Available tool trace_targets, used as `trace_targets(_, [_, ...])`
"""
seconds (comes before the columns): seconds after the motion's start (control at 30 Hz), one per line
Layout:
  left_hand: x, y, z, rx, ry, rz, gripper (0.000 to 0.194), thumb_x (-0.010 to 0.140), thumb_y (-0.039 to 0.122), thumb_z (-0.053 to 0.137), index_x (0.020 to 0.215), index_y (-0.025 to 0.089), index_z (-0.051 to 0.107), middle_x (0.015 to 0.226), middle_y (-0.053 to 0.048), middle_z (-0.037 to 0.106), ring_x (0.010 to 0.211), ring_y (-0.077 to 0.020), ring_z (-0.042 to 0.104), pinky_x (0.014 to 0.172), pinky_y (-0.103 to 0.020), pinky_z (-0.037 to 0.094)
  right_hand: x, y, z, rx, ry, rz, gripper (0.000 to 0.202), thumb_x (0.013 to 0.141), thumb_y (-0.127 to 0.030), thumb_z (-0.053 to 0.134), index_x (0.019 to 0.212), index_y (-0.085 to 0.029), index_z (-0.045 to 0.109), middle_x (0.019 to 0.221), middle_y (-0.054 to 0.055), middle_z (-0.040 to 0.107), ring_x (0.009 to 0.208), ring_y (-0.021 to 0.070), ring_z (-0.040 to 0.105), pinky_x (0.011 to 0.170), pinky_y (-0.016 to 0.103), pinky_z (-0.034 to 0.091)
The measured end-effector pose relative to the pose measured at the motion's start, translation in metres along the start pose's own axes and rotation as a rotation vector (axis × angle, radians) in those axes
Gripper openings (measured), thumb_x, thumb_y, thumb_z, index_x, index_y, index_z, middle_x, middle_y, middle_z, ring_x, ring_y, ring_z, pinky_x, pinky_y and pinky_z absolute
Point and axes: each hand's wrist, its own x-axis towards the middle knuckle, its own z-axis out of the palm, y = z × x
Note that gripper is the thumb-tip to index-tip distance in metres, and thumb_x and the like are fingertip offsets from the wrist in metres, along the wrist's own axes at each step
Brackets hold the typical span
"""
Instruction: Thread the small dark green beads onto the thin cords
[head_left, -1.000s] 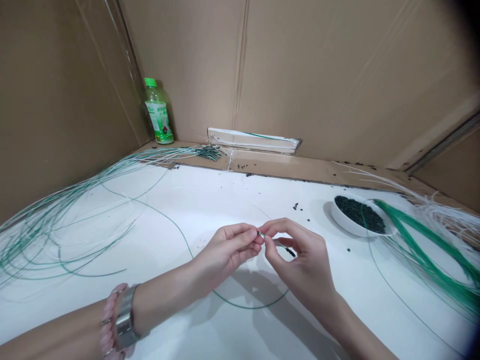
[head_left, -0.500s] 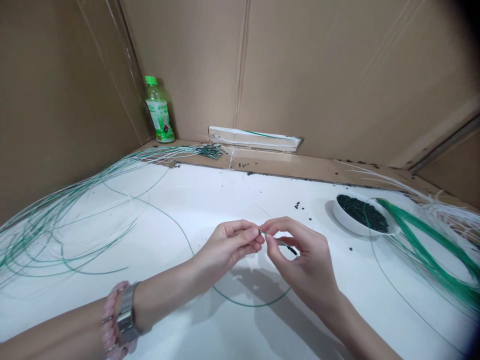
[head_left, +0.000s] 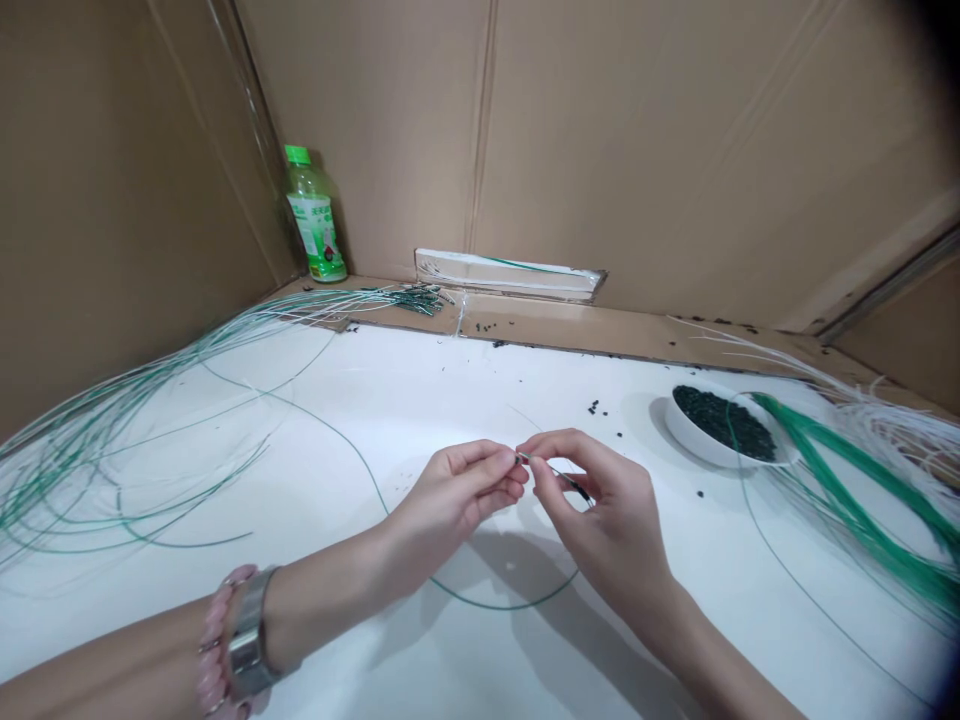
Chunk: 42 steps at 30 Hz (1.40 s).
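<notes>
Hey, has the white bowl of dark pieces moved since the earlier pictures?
No. Judged against the cardboard strip along the back, the white bowl keeps its place; the whole view has merely shifted slightly.

Green-capped plastic bottle [head_left: 313, 225], green-and-white label, upright in back left corner. Brown cardboard walls: left panel [head_left: 127, 200], creased rear panel [head_left: 637, 150], part of right panel [head_left: 900, 320]. Long narrow cut-out [head_left: 517, 277] low in rear panel, pale inside. Flat cardboard strip [head_left: 585, 325] along back of white tabletop [head_left: 420, 395], shiny tape [head_left: 460, 314] across strip.
</notes>
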Motion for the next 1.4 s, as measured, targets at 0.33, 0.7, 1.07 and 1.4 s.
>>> trace_targets(0.33, [0.000, 0.007, 0.001, -0.105, -0.043, -0.035, 0.005, 0.075, 0.015, 0.070, 0.075, 0.012, 0.066, 0.074, -0.001, 0.066, 0.074, -0.0057, 0.060, 0.078, -0.017, 0.045, -0.003, -0.001, -0.003, 0.085, 0.041, 0.070, 0.009, 0.080, -0.012, 0.055, 0.076, -0.019, 0.059, 0.077, 0.000, 0.066, 0.070, 0.0104, 0.062, 0.052, 0.017, 0.055])
trace_targets(0.7, [0.002, 0.005, -0.003, -0.073, -0.103, 0.026, 0.015, 0.063, 0.022, 0.081, 0.072, 0.015, 0.071, 0.067, 0.002, 0.067, 0.065, -0.0036, 0.061, 0.071, -0.014, 0.047, -0.004, -0.006, -0.007, 0.101, 0.021, -0.063, 0.012, 0.080, -0.007, 0.055, 0.078, -0.019, 0.057, 0.081, 0.000, 0.066, 0.075, 0.0086, 0.062, 0.056, 0.015, 0.053])
trace_targets(1.07, [0.002, 0.006, -0.004, -0.034, -0.119, 0.040, 0.017, 0.060, 0.027, 0.082, 0.067, 0.018, 0.069, 0.062, 0.004, 0.065, 0.060, -0.0041, 0.059, 0.069, -0.016, 0.048, -0.004, -0.010, -0.007, 0.117, 0.002, -0.129, 0.014, 0.077, -0.004, 0.056, 0.078, -0.018, 0.057, 0.080, 0.000, 0.065, 0.075, 0.0095, 0.062, 0.056, 0.016, 0.055])
trace_targets(1.4, [0.003, 0.009, -0.001, -0.071, -0.141, 0.065, 0.017, 0.059, 0.023, 0.083, 0.064, 0.015, 0.068, 0.059, 0.003, 0.068, 0.054, -0.0040, 0.061, 0.060, -0.013, 0.049, -0.005, -0.009, -0.007, 0.106, 0.003, -0.131, 0.015, 0.076, -0.003, 0.056, 0.078, -0.018, 0.057, 0.080, -0.001, 0.065, 0.074, 0.0079, 0.062, 0.056, 0.015, 0.054])
